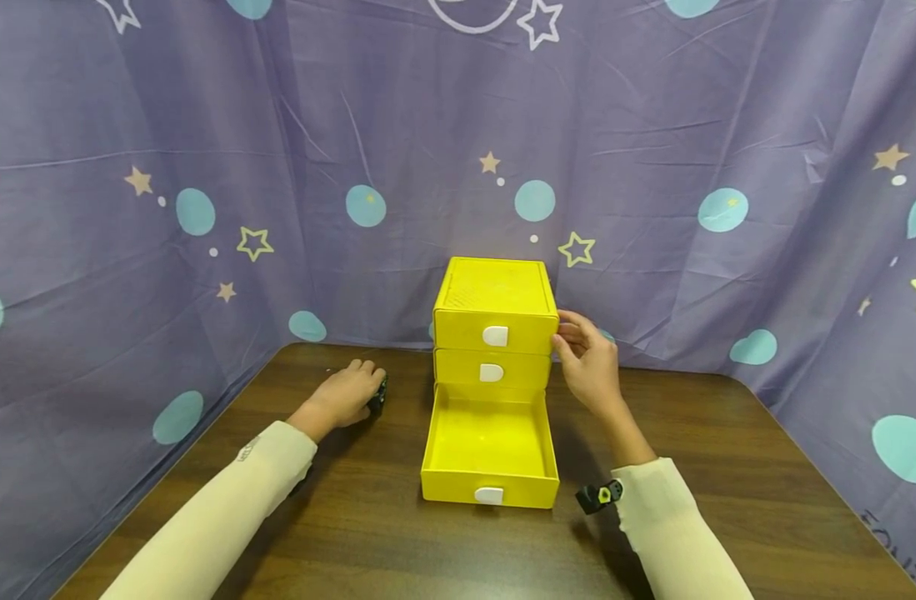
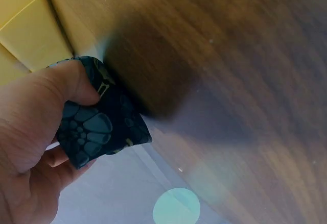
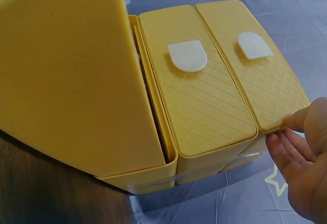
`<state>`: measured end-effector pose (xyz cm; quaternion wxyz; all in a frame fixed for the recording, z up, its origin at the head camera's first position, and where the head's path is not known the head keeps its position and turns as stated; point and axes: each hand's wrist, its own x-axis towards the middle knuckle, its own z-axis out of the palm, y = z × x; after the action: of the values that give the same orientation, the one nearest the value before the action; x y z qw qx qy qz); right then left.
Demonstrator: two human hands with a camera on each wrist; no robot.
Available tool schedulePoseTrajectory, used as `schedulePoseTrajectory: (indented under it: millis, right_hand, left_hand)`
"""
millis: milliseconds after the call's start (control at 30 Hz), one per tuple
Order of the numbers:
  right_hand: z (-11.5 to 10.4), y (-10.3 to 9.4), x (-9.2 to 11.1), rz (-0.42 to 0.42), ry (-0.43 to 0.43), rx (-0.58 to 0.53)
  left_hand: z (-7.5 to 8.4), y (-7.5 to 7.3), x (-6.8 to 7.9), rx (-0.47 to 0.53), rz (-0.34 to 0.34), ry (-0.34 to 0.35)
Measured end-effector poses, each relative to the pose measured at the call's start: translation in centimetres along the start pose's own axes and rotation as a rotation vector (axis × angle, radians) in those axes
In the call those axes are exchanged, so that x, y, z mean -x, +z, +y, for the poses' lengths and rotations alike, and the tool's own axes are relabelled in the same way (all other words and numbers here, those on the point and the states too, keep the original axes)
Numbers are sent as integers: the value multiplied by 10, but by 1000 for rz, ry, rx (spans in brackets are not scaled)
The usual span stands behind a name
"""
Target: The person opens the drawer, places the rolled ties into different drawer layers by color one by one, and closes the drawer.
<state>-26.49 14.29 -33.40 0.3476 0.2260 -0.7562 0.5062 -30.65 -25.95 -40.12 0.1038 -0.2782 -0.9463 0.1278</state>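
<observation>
A yellow three-drawer unit (image 1: 497, 285) stands upright on the table, with white tabs on its drawer fronts. Its bottom drawer (image 1: 489, 490) is pulled out and shows a bare inside; the upper two are closed. My right hand (image 1: 593, 371) holds the unit's right side beside the top drawer (image 3: 245, 71), thumb at the front edge and fingers along the side. To the left of the unit, my left hand (image 1: 348, 392) grips a small dark flower-patterned item (image 2: 97, 117), its thumb across it. Whether that is a pouch or a folded cloth I cannot tell.
A brown wooden table (image 1: 367, 533) carries the unit. Behind and on both sides hangs a purple curtain (image 1: 412, 108) with stars and dots. A black wrist camera (image 1: 600, 497) sits by the right cuff.
</observation>
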Motion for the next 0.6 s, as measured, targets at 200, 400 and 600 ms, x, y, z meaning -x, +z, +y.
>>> schedulePoseTrajectory:
  millis: [200,400,600]
  right_hand:
    - [-2,-1,0,-7,5,8]
    - [-1,-1,-1,-7,0,6]
    - [-2,-2,-1,-13,-3,-4]
  left_hand:
    - [5,-5,-2,-74,29,-11]
    - [11,-14,-4,-131,143,-24]
    - [21,-25,-4,-138,205,-10]
